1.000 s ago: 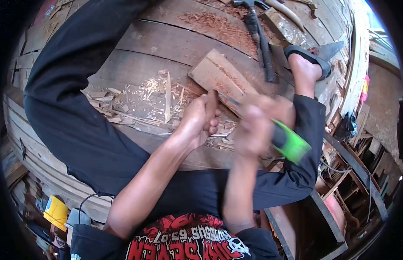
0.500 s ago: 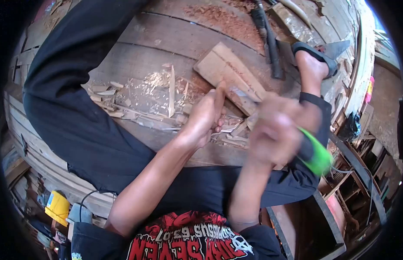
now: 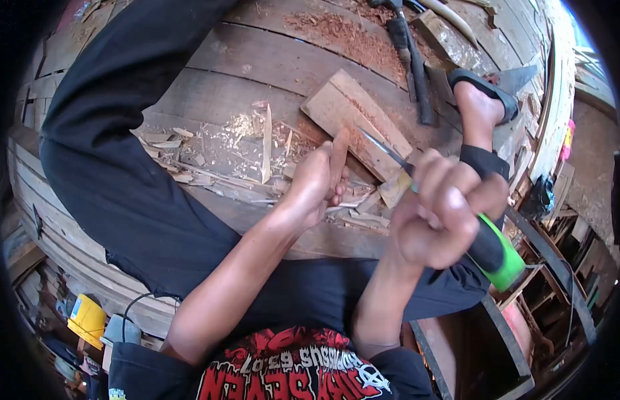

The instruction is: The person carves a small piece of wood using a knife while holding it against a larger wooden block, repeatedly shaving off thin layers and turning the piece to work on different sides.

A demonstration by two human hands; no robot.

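Head view: both hands out in front of the lap, both full. Left hand [image 3: 310, 181] is wrapped around a small wood piece [image 3: 338, 155], fingers curled around its near part, far part poking out past the fist. Right hand [image 3: 446, 210] is in a tight fist on a tool [image 3: 506, 272] with a green and black handle; the handle's butt sticks out on the near right side, a thin pointed blade [image 3: 390, 152] out the far left side. Knife or something similar, can't tell for sure. Key relation: blade to wood piece. Wood piece sits to the left of the right hand, held up above the plank floor [image 3: 256, 75]; its long axis runs away from the body, far end leaning slightly right. Blade slants in from the right, tip just beside the wood piece's far end, with a gap showing; depth unclear, seems not touching. Left hand is the nearer one, since it has the wood piece in it; right hand is off to the right. Wood piece looks reddish brown, narrow, slim, fairly smooth, end somewhat rounded; lower part hidden by fingers. Just beyond lies a flat wooden block [image 3: 350, 107], angled, dusted with reddish sawdust. Pale shavings [image 3: 246, 130] left of it, hammer [image 3: 400, 41] farther out.
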